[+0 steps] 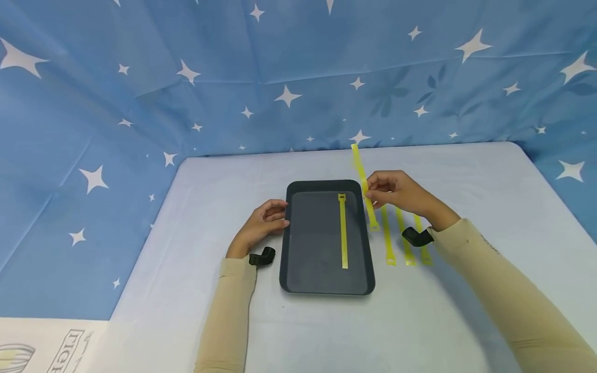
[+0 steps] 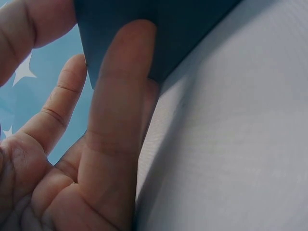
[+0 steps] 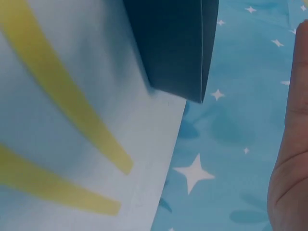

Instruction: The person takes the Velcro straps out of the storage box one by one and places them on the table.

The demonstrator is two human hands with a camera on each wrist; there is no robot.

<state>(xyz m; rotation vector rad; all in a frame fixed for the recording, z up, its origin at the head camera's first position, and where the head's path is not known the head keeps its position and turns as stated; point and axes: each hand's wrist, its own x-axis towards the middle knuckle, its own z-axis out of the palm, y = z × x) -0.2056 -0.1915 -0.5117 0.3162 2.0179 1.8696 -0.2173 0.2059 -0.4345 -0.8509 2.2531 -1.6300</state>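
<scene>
A dark grey rectangular tray point(image 1: 310, 238) lies on the white table with one yellow cable strap point(image 1: 343, 233) flat inside, slotted head toward the far end. At the tray's left wall my left hand point(image 1: 258, 225) touches the side; the left wrist view shows its fairly straight fingers point(image 2: 118, 101) against the outer wall. Just past the tray's right edge, my right hand point(image 1: 396, 191) pinches another yellow cable strap point(image 1: 358, 168), raised lengthwise with its head lower. Three more straps point(image 1: 388, 241) lie side by side under and beside that hand.
A blue cloth with white stars point(image 1: 286, 97) hangs behind the table point(image 1: 210, 207) and along its sides. Printed paper or cloth point(image 1: 51, 347) shows at the lower left. Each wrist wears a black camera mount point(image 1: 417, 237).
</scene>
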